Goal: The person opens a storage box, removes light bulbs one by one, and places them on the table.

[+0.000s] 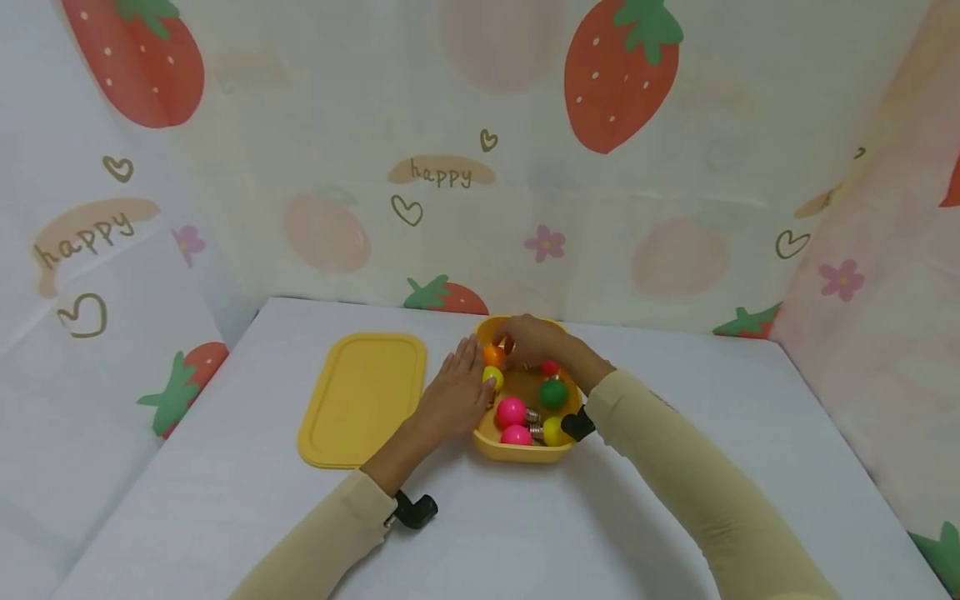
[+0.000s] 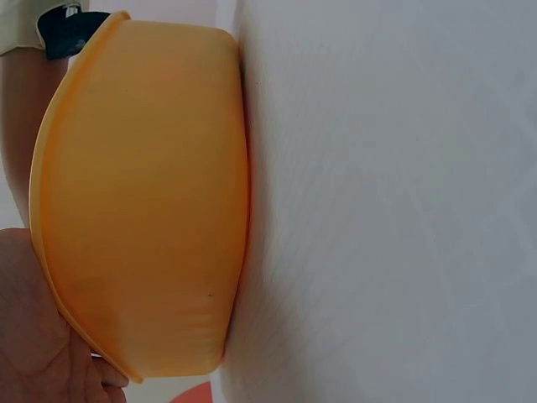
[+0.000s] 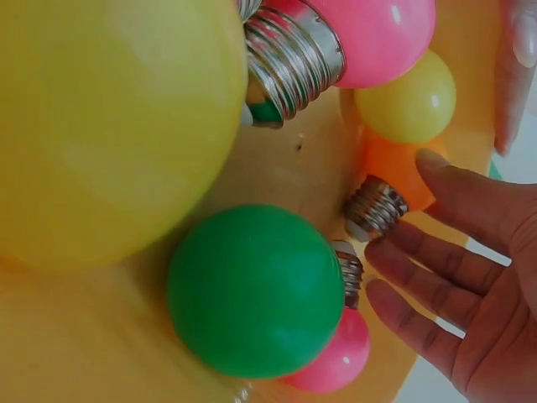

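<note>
A yellow plastic box (image 1: 525, 454) holds several coloured light bulbs with metal screw bases. My right hand (image 1: 536, 340) reaches into its far left part and holds an orange light bulb (image 3: 394, 168) between thumb and fingers, near the screw base. Beside that bulb lies a yellow light bulb (image 3: 407, 96). Along the box's left rim my left hand (image 1: 455, 392) rests with straight fingers, its thumb over the edge by the yellow bulb. The left wrist view shows the outer side wall of the box (image 2: 143, 193) and part of the left palm (image 2: 33, 319).
Inside the box also lie a green bulb (image 1: 553, 393), a red-pink one (image 3: 340, 357), two pink bulbs (image 1: 512, 412) and a larger-looking yellow one (image 3: 101, 126). A flat yellow lid (image 1: 363, 400) lies left of the box on the white table (image 1: 480, 533). Printed cloth (image 1: 337, 125) hangs behind.
</note>
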Demonstrator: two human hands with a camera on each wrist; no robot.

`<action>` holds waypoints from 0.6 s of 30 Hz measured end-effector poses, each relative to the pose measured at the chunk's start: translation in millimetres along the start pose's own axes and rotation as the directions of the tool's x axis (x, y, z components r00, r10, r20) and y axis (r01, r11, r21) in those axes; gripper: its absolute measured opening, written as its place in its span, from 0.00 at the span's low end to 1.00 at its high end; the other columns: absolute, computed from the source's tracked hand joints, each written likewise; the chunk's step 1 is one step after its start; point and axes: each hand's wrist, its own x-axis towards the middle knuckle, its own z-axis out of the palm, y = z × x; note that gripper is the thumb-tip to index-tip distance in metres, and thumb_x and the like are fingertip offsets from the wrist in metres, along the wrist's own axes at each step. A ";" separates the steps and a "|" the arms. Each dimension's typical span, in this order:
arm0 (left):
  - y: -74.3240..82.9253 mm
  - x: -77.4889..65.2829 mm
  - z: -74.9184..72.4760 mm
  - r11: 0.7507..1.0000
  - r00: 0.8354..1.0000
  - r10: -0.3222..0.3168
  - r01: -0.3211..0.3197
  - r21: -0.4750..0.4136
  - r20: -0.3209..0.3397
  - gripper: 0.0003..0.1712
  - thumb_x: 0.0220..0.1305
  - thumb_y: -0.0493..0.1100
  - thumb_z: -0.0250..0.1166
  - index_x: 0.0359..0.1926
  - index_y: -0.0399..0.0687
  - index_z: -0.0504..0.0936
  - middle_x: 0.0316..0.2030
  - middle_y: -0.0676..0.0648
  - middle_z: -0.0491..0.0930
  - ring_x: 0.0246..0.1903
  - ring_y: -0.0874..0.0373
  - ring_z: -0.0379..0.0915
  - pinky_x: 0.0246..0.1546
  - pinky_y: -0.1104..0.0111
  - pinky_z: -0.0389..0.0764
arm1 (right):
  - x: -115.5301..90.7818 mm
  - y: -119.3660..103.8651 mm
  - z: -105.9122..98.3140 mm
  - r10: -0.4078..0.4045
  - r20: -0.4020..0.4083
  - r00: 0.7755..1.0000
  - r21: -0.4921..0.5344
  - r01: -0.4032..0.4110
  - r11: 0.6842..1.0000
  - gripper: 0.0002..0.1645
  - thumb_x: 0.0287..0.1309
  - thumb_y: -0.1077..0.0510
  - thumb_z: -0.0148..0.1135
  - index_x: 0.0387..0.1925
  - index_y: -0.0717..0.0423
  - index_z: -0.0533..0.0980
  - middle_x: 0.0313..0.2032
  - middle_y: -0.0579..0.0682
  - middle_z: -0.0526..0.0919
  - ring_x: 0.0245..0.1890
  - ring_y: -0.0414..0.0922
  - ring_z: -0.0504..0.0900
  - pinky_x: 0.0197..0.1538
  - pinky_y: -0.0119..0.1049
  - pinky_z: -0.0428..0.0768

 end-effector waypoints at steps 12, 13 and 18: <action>0.1 0.3 1.5 1.000 1.000 -0.004 0.004 0.026 0.003 0.39 0.81 0.54 0.42 0.79 0.32 0.46 0.80 0.36 0.41 0.79 0.45 0.33 0.77 0.53 0.44 | 4.6 0.1 5.0 0.011 -0.026 1.000 -0.025 -0.012 1.000 0.24 0.62 0.56 0.72 0.59 0.53 0.80 0.48 0.51 0.83 0.38 0.47 0.84 0.41 0.31 0.85; 0.1 0.2 1.3 1.000 1.000 -0.002 0.002 0.027 -0.001 0.39 0.81 0.54 0.43 0.79 0.32 0.46 0.80 0.36 0.41 0.79 0.45 0.34 0.77 0.53 0.45 | 5.6 0.3 5.3 0.012 -0.026 1.000 -0.027 -0.012 1.000 0.24 0.62 0.56 0.72 0.59 0.53 0.79 0.48 0.51 0.83 0.37 0.46 0.84 0.42 0.31 0.85; 0.7 -1.6 0.4 1.000 1.000 -0.006 0.006 0.028 -0.010 0.40 0.81 0.54 0.44 0.79 0.32 0.46 0.80 0.37 0.42 0.79 0.44 0.35 0.77 0.52 0.45 | 10.2 1.0 6.5 -0.003 -0.036 0.999 -0.059 0.001 0.998 0.23 0.61 0.53 0.73 0.56 0.55 0.80 0.47 0.51 0.84 0.37 0.45 0.83 0.43 0.32 0.85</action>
